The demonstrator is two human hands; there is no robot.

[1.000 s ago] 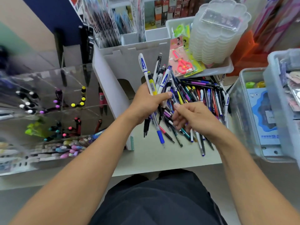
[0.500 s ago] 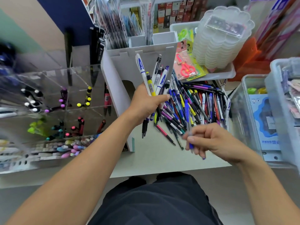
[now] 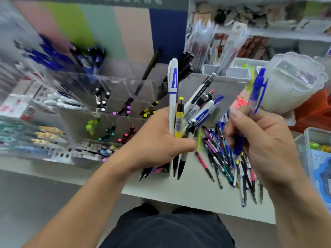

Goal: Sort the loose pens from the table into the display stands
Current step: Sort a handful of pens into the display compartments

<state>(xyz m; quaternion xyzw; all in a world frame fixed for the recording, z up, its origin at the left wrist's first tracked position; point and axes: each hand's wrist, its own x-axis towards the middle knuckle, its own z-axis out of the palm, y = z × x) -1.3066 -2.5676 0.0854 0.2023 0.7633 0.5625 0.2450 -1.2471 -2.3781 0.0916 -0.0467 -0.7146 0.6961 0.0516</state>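
While my left hand (image 3: pixel 157 140) grips a fanned bundle of pens (image 3: pixel 188 115), fingers curled round their middles, my right hand (image 3: pixel 265 140) pinches a single blue pen (image 3: pixel 258 92) between thumb and fingertips and holds it upright above the table's right side. Tallest in the bundle is a white pen (image 3: pixel 172 93) with a large blue letter "A" on its barrel; just beside it stands a yellow pen (image 3: pixel 179 119) with a barcode-like label I cannot read. Further right in the fan, a black-and-white pen (image 3: pixel 200 93) carries small dark print along its barrel, too blurred for me to make out, and another white pen (image 3: pixel 204 115) shows part of the same blue marking.

Below and between my hands, the loose pens (image 3: pixel 227 158) lie in a heap on the pale table (image 3: pixel 179 194), spreading toward its near right edge, tips pointing mostly at me. At the table's left side stands the clear display stand (image 3: pixel 111 104), its compartments holding pens with white, purple, yellow, green, teal and pink caps. A grey cardboard stand (image 3: pixel 231 86) sits at the back of the table behind the bundle. To the far right I see a stack of clear plastic tubs (image 3: pixel 293 86) and, at the right edge, a clear bin (image 3: pixel 315 140). Motion blur smears the left portion of the view.
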